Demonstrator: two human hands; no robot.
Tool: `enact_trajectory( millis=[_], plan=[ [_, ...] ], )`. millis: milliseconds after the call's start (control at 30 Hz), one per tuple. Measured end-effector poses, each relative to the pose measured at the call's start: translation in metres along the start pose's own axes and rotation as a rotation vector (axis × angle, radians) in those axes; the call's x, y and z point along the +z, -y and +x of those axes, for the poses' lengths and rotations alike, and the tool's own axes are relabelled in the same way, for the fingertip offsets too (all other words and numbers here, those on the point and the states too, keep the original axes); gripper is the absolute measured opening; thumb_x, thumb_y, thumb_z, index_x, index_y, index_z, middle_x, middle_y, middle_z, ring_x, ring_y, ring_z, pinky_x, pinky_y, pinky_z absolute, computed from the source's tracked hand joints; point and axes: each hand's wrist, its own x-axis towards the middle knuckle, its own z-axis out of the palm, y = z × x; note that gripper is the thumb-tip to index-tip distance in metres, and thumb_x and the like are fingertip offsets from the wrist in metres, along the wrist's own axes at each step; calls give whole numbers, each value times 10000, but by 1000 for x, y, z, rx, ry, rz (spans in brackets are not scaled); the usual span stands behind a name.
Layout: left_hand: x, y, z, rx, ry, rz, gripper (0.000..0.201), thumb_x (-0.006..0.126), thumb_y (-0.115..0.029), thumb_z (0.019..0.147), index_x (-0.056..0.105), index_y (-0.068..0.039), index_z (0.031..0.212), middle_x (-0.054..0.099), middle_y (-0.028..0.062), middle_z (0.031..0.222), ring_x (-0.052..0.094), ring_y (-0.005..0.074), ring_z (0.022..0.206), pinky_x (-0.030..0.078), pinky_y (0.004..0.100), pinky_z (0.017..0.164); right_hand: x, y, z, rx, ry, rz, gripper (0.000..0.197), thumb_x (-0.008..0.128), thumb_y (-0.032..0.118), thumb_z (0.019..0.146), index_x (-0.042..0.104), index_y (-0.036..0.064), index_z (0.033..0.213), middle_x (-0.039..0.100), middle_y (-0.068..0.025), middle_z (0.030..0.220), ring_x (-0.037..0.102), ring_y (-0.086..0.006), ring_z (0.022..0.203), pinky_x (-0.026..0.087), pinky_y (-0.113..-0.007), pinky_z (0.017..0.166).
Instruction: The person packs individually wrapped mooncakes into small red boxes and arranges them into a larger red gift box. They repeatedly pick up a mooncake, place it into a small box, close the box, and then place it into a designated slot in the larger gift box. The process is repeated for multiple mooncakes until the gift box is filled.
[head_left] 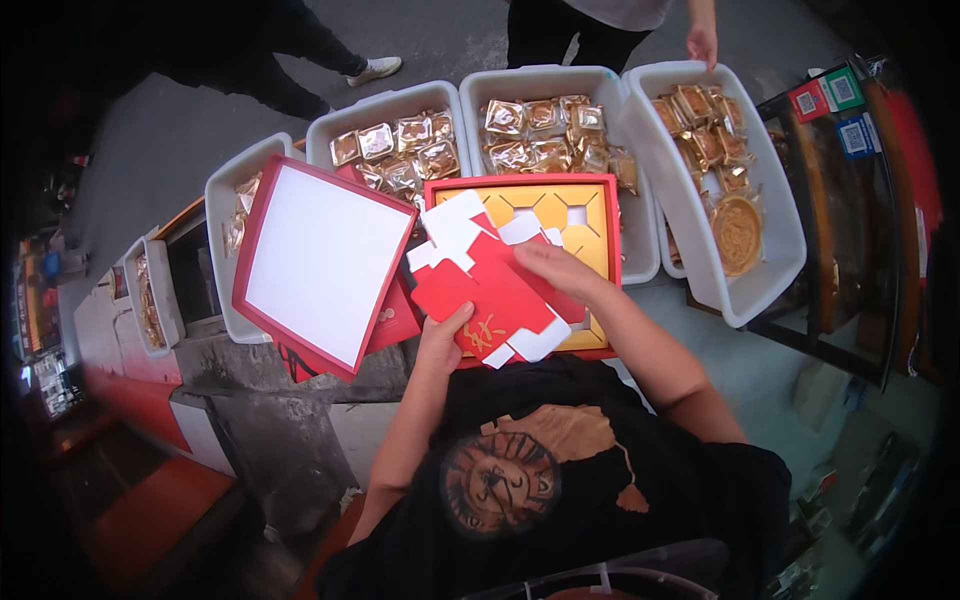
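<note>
In front of my chest I hold flat red cardboard cartons with white flaps and gold lettering; they overlap, and how many there are I cannot tell. My left hand pinches the lower left edge, thumb on top. On the right side, my right hand grips the red cardboard with the fingers partly hidden. Beneath the cartons lies a red gift box with a yellow insert of cut-out compartments. Left of my left hand, a red lid leans with its white inside facing up.
Grey plastic tubs of wrapped golden pastries stand beyond the box. The right tub also holds a large round pastry. A person's hand hangs near its far rim. Another red box lies under the lid.
</note>
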Motion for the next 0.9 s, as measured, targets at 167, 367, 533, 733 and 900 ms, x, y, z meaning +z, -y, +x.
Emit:
enact_trajectory(
  millis=[167,367,533,733,900],
  plan=[
    [-60,-6,-12,136,376,-633,480,682,-113,824,522,-97,1276,616,91,1245,567,297,1183,325,568,1093,-33,-26,22,12,-387,-1109,949,806,500,661,413,25,1383,564,-172,1212,523,-309,1142,408,-432,956],
    [-56,-7,-14,108,375,-633,396,680,-153,807,601,-142,1194,679,62,1151,639,296,1076,191,621,1135,-7,-46,32,65,-588,-1244,1143,881,466,553,296,30,1434,536,-166,1236,497,-310,1175,403,-455,954],
    [-57,12,0,53,251,-636,447,675,-176,817,570,-123,1248,644,119,1209,597,311,1143,246,609,1116,-32,-61,49,18,-553,-864,1056,901,335,568,346,11,1405,614,-148,1123,589,-299,1039,453,-398,924],
    [-64,17,13,49,128,-620,533,636,-182,851,465,-56,1339,546,131,1336,517,317,1230,379,517,1058,-53,-91,55,40,-68,-369,631,850,186,650,597,41,1210,682,-119,1082,645,-240,986,492,-326,883],
    [-57,6,15,17,72,-620,517,608,-167,869,452,-60,1350,528,126,1354,493,313,1253,376,499,1061,-70,-63,28,43,-188,-347,487,806,138,698,645,41,1148,698,-107,1049,658,-234,960,495,-331,874]
  ],
)
